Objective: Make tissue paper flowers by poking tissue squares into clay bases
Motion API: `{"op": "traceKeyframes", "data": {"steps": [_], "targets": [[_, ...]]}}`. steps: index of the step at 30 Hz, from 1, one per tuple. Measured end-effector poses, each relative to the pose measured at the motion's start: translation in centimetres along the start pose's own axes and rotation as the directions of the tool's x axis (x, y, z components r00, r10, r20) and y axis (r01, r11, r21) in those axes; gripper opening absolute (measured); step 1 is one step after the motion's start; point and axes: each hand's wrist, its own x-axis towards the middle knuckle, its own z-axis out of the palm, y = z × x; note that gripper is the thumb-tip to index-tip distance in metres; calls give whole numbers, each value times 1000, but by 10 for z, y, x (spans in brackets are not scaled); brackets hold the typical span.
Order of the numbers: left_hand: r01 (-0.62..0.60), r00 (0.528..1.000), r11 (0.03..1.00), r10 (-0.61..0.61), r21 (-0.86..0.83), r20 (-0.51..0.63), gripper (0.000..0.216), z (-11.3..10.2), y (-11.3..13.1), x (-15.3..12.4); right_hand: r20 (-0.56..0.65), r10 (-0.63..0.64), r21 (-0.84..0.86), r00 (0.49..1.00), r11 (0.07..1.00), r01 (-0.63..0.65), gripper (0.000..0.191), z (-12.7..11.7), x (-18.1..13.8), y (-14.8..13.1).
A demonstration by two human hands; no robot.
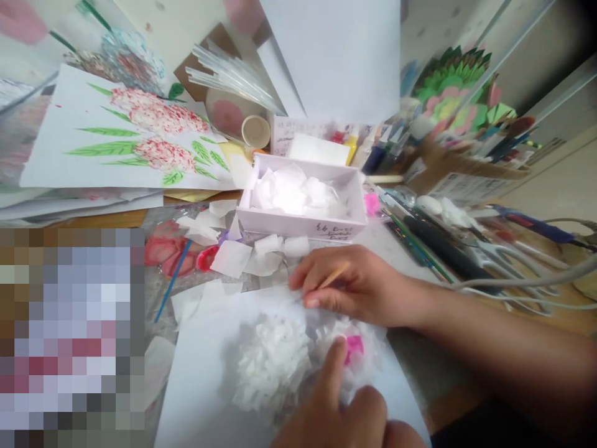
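My right hand (357,283) reaches in from the right and pinches a thin wooden stick (334,274) between thumb and fingers, over a white paper sheet (200,386). From the bottom edge comes my left hand (336,404), its index finger stretched out and the other fingers curled. That fingertip touches a small bright pink paper square (355,350) on a ruffled white paper flower (370,358). Another fluffy white paper flower (273,364) lies to its left on the sheet. The left hand partly hides the right flower.
A white box (303,223) of white paper pieces stands behind. Loose white paper squares (231,258), red petals (168,247) and a blue stick (172,281) lie left. Scissors (494,264), brushes and a cable (513,283) crowd the right. A flower picture (100,168) leans at back left.
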Motion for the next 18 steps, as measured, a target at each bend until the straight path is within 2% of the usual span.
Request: {"op": "traceKeyframes", "data": {"steps": [3, 7, 10, 13, 15, 18], "targets": [[-14, 1000, 999, 13, -32, -22, 19, -2, -1, 2, -21, -12, -74, 1000, 997, 10, 14, 1, 0, 3], [1, 1000, 999, 0, -53, 18, 18, -11, -2, 8, -82, -71, -163, 994, 985, 57, 13, -4, -8, 4], [-6, 998, 999, 9, -44, 66, 17, -16, -4, 13, -131, -55, -137, 990, 990, 37, 7, -10, -21, -6], [-29, 998, 999, 31, -33, 62, 21, -19, -4, 15, -199, -40, -59, 979, 998, 29, 9, -16, -33, -23], [-21, 997, 999, 23, -35, 71, 23, -21, -4, 16, -164, -38, -48, 986, 998, 31, 12, -19, -40, -34], [42, 987, 998, -33, -57, 159, 17, -25, -3, 16, 39, -31, -128, 999, 991, 36, 12, -21, -47, -45]]}}
